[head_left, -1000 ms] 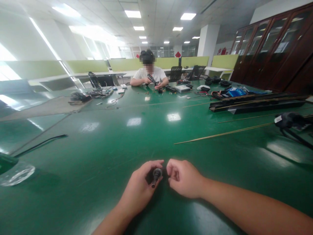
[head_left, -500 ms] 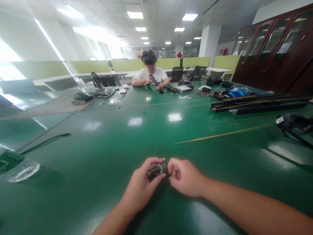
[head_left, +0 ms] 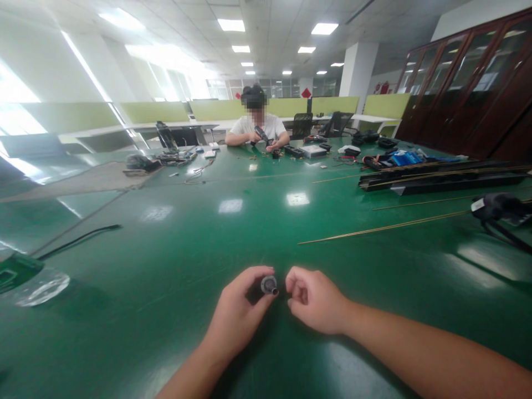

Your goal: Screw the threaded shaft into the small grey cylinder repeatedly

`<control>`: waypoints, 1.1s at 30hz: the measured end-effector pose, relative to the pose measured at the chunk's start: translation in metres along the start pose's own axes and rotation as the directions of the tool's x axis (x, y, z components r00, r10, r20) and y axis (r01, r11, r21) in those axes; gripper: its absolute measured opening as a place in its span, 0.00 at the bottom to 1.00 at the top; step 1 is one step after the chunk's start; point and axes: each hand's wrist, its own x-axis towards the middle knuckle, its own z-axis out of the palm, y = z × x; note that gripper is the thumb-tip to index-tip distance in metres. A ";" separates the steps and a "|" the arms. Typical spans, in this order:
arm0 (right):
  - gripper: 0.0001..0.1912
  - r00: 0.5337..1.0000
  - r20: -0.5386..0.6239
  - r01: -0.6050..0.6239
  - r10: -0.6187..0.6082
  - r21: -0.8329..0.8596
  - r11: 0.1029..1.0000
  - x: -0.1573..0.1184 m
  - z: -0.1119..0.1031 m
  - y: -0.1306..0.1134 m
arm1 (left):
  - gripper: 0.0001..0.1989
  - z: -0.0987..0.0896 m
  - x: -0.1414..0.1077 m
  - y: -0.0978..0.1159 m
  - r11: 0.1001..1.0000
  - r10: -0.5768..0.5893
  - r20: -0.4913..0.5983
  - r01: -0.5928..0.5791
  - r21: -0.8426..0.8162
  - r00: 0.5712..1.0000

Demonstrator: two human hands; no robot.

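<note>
Between the thumb and fingers of my left hand [head_left: 243,307] is a small grey metal part [head_left: 268,285] with a round ribbed collar and a narrow hollow stem. The open end of its stem points toward me and a little to the right. Just to the right, a small gap away, my right hand [head_left: 313,299] is loosely curled. Its fingers are bent in toward the palm, and I see nothing in them. Both hands are low over the green table [head_left: 187,249], near its front side.
Opposite sits a person [head_left: 257,130] holding a power drill [head_left: 261,134]. Thin brass rods [head_left: 374,226] and dark metal channels [head_left: 440,180] lie at the right, beside a black device [head_left: 499,208]. At the left are a clear plastic bottle [head_left: 41,285] and a black cable [head_left: 78,240].
The metal part has turned in my left hand: its stem pointed left before and now points toward me and slightly right. My right hand has hardly moved.
</note>
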 end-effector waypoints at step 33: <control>0.26 0.999 -0.038 -0.026 0.033 0.169 0.985 0.000 0.000 0.001 | 0.11 -0.003 0.002 0.002 0.993 0.108 0.000 -0.107 0.053 0.994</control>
